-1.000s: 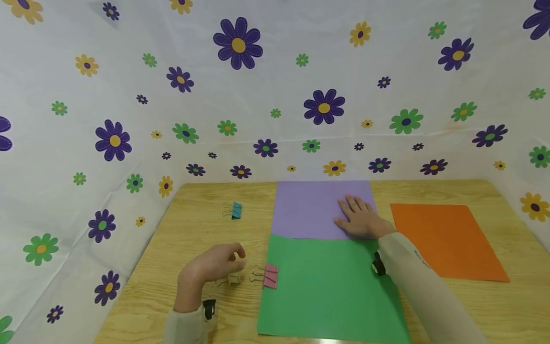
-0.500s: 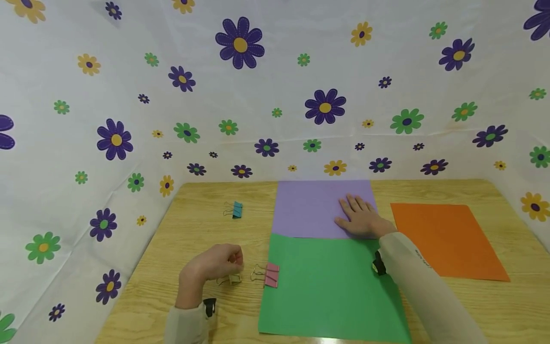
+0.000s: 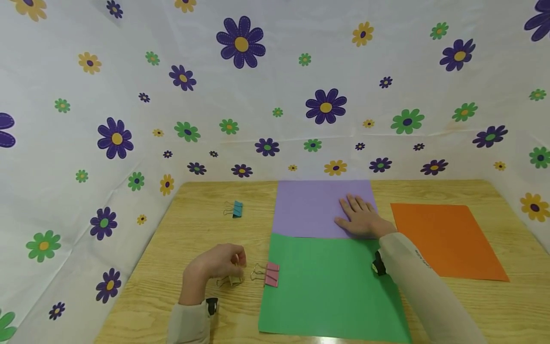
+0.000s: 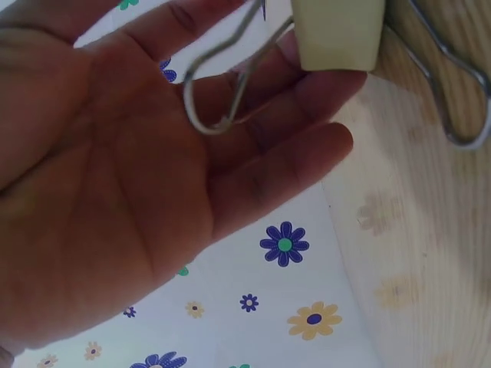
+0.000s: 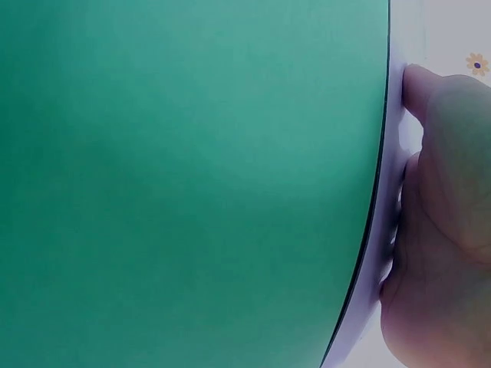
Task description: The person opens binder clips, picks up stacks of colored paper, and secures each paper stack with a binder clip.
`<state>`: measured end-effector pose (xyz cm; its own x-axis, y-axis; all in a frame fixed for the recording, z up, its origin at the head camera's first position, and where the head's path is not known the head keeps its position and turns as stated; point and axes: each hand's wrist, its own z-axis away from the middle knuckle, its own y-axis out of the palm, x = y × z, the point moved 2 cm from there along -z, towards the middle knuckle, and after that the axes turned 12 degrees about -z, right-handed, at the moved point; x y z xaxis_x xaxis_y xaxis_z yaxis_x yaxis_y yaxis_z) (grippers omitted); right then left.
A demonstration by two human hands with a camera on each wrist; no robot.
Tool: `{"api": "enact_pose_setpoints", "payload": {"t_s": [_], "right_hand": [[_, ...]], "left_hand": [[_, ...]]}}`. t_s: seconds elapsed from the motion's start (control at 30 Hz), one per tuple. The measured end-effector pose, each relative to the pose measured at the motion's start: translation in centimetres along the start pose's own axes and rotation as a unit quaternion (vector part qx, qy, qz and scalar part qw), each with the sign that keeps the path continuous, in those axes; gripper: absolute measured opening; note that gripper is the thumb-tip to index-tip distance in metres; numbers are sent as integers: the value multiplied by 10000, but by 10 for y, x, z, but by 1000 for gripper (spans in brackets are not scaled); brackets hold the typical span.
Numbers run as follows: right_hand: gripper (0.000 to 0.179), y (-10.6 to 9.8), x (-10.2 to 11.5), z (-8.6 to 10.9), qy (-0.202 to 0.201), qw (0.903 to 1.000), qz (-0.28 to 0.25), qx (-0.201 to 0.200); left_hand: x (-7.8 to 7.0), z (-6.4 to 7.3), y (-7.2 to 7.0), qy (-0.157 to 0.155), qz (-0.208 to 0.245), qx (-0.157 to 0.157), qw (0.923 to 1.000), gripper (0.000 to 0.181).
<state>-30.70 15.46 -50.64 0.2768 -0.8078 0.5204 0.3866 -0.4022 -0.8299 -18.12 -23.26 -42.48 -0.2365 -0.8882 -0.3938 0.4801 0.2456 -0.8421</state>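
In the head view a green sheet point(image 3: 331, 296) lies in front of a purple sheet point(image 3: 305, 205), its far edge over the purple. A pink binder clip point(image 3: 272, 274) sits on the green sheet's left edge. My right hand point(image 3: 358, 220) rests flat with spread fingers on the purple sheet. The right wrist view shows that hand point(image 5: 445, 222) beyond the green edge. My left hand point(image 3: 219, 262) is low over a cream binder clip point(image 3: 235, 281), fingers loosely bent. In the left wrist view the clip's body point(image 4: 337, 34) covers some fingertips; whether they touch cannot be told.
A blue binder clip point(image 3: 237, 209) lies at the back left of the wooden table point(image 3: 197, 229). To the right lies an orange sheet point(image 3: 449, 241). A white flowered cloth point(image 3: 275, 86) stands behind the table and along both sides.
My left fingers drew closer together, then the hand shifted slightly right over the cream clip. My right hand and the sheets have stayed put.
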Motion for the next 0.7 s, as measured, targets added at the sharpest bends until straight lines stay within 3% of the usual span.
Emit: {"api": "enact_pose_setpoints", "payload": {"t_s": [0.17, 0.3, 0.7], "right_hand": [[79, 1, 0, -1, -9, 10000, 33, -15], [79, 2, -1, -2, -12, 10000, -7, -21], [79, 0, 1, 0, 43, 10000, -57, 16]], "left_hand": [[-3, -2, 1, 368, 149, 61, 9992, 14], [-4, -4, 3, 336, 57, -2, 9994, 16], [2, -6, 6, -563, -432, -252, 9972, 20]]}}
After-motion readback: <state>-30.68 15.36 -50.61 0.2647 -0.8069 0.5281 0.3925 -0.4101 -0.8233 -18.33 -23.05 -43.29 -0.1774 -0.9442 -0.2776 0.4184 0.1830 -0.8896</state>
